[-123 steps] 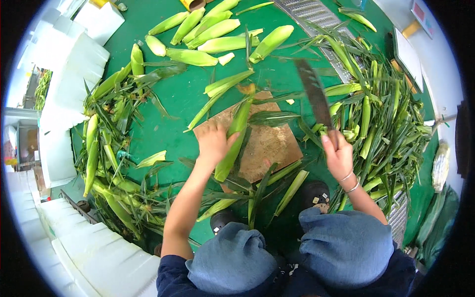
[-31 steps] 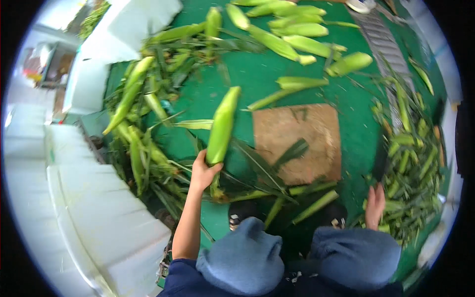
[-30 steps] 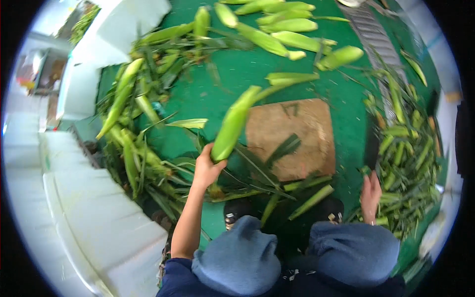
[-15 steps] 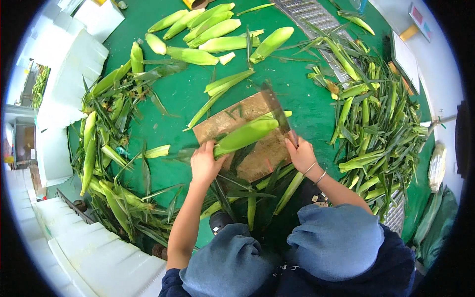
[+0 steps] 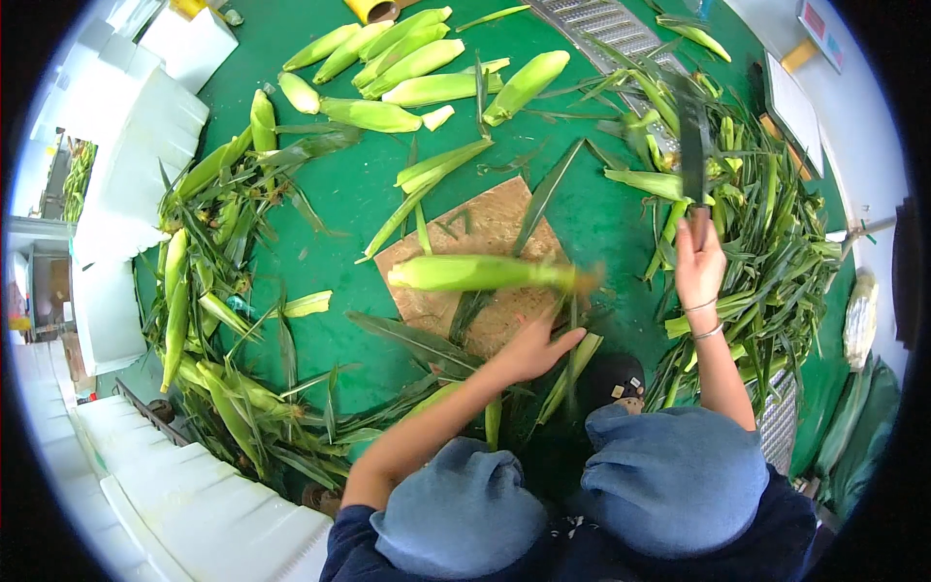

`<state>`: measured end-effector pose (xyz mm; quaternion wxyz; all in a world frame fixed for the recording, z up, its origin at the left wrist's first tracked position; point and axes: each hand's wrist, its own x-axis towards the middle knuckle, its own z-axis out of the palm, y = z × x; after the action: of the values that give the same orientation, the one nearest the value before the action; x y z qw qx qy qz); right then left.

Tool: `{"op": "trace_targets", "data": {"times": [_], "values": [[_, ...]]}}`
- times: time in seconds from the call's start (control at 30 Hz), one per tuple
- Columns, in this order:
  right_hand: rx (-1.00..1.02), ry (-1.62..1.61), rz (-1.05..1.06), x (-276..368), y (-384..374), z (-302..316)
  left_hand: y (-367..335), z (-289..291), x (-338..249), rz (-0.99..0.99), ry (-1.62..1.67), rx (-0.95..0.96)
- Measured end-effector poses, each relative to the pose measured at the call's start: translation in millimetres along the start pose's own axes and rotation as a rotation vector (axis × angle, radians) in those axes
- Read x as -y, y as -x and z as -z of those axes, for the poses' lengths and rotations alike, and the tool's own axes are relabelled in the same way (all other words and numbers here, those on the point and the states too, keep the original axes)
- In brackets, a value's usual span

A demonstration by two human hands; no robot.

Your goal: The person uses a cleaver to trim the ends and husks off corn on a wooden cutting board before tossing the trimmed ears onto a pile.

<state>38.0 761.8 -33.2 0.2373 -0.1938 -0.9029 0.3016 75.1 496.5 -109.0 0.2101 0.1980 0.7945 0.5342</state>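
A green ear of corn (image 5: 470,273) lies or hovers across the wooden cutting board (image 5: 514,202); its brown silk end points right and is smeared by motion. My left hand (image 5: 536,351) is just below that end, thumb apart from the fingers, with nothing visibly gripped; whether its fingertips touch the corn I cannot tell. Out to the right, my right hand (image 5: 702,267) is closed round the brown handle of a broad-bladed knife (image 5: 693,145). The blade points away from me, over the heap of husks (image 5: 766,252). A long loose leaf (image 5: 548,197) crosses the board's far edge.
Several trimmed ears of corn (image 5: 412,66) lie on the green floor (image 5: 320,194) at the far side. More unhusked ears and leaves (image 5: 218,320) are piled at the left, beside white foam boxes (image 5: 194,466). A metal grating (image 5: 606,34) runs under the right heap.
My right hand has swung the knife right and away from the board. The left hand has let go of the corn's left end and moved right; the ear now lies nearly level.
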Motion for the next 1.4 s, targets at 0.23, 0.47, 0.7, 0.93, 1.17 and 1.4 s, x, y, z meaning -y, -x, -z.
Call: {"op": "trace_targets", "data": {"times": [0.23,0.47,0.7,0.93,1.17,1.4], "values": [[0.173,-0.471,0.128,93,-10,0,-56,105,27,-0.004,-1.063,-0.147],[0.401,-0.284,0.178,38,87,-81,-45,95,31,0.148,-1.046,-0.121],[0.584,0.005,-0.095,30,78,-77,-16,108,25,0.513,-0.699,-0.004],[0.655,-0.483,-0.108,108,53,-92,7,73,12,0.231,0.485,-0.296],[0.697,-0.638,-0.284,63,54,-84,-4,88,10,0.378,0.535,-0.168],[0.125,0.648,0.197,-128,16,133,-147,211,36,0.224,1.356,-0.658]]}}
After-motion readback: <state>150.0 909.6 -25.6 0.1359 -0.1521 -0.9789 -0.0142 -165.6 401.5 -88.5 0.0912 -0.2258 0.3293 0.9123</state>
